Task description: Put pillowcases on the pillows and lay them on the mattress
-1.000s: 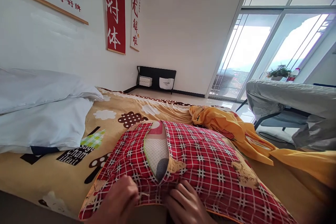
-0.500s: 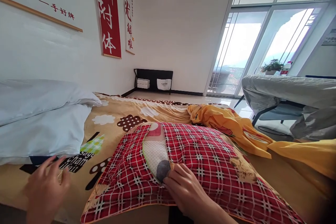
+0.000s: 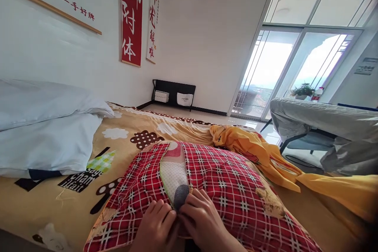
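A red plaid pillowcase [image 3: 230, 181] covers a plump pillow lying in front of me on the bed. Through a long gap in its top shows a pale dotted inner pillow [image 3: 173, 171] with a dark round patch. At the near end of this gap, my right hand [image 3: 205, 218] pinches the pillowcase's edge, fingers curled. My left hand [image 3: 156, 220] is beside it, its bent fingers closed on the opposite edge of the gap. The fingertips of both hands nearly meet, and whether a zipper pull is between them is hidden.
White pillows [image 3: 44, 141] are stacked at the left on a tan patterned bedspread [image 3: 73, 208]. Crumpled yellow cloth [image 3: 254, 145] lies to the right. Beyond the bed stand a covered table [image 3: 319, 114] with a plant [image 3: 304, 89], and a low black rack [image 3: 173, 86] by the wall.
My left hand has moved right, from over the bedspread to the near end of the gap, and closed on the pillowcase. My right hand stays at the gap. The view has tilted slightly.
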A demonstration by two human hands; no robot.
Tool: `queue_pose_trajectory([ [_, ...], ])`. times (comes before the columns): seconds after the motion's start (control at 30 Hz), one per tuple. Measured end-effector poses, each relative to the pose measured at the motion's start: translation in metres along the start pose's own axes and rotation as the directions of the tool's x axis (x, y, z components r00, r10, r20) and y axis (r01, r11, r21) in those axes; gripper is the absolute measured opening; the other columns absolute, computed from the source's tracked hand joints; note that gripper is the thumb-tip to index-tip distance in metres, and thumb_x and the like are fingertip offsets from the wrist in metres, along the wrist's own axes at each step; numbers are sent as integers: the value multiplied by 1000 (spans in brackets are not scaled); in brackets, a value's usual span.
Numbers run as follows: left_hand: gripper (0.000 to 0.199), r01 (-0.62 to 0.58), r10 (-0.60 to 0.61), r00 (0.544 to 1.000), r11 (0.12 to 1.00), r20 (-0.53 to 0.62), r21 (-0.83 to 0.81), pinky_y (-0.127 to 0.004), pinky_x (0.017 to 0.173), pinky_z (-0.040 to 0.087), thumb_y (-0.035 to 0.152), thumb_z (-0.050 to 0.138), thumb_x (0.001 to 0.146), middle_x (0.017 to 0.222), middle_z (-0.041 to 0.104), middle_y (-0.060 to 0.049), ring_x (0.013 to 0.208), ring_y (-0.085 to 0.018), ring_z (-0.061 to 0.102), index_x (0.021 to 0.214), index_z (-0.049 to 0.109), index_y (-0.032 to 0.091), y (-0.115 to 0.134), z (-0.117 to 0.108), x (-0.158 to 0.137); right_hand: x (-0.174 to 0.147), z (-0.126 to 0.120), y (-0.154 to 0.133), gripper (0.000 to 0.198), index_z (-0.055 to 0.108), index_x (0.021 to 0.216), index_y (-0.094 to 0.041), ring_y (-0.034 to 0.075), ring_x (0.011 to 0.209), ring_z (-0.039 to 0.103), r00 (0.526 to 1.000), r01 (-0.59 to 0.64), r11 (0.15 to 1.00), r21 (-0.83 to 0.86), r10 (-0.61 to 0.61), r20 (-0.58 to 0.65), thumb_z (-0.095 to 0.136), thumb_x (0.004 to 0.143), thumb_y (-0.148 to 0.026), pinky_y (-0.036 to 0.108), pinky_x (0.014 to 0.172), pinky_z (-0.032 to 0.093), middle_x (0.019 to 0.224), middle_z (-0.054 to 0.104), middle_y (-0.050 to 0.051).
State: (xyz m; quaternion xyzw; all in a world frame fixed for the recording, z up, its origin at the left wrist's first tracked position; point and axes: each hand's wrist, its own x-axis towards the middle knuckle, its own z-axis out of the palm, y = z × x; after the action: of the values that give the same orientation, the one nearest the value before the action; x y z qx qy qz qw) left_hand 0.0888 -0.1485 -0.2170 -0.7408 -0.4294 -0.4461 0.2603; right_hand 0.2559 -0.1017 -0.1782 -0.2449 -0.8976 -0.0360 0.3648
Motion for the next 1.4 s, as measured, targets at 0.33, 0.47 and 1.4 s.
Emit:
queue_pose_trajectory([
  [0.33,32,14,-14,997,1000,-70,-6,-33,72,40,15,29,97,73,62,-3,68,-17,54,87,58,19,-2,12,-7,-1,-4,-10,34,54,71,-18,16,69,44,963,237,942,-239,-260,-69,32,96,-11,33,77,40,69,55,2],
  [0.47,30,-28,22,996,997,-83,-74,-31,67,38,11,32,96,69,59,-2,64,-16,51,83,58,17,-1,10,-3,-4,-11,-7,27,57,81,-18,15,69,46,971,237,962,-139,-239,-1,35,97,-13,30,74,40,72,57,1],
  [1.4,34,-233,249,953,967,-174,105,-33,62,34,8,31,96,61,53,-2,57,-14,44,88,65,11,-6,12,-14,5,-21,1,7,60,77,-21,14,84,54,948,111,991,-74,-84,307,63,82,-17,29,84,39,85,65,-1],
])
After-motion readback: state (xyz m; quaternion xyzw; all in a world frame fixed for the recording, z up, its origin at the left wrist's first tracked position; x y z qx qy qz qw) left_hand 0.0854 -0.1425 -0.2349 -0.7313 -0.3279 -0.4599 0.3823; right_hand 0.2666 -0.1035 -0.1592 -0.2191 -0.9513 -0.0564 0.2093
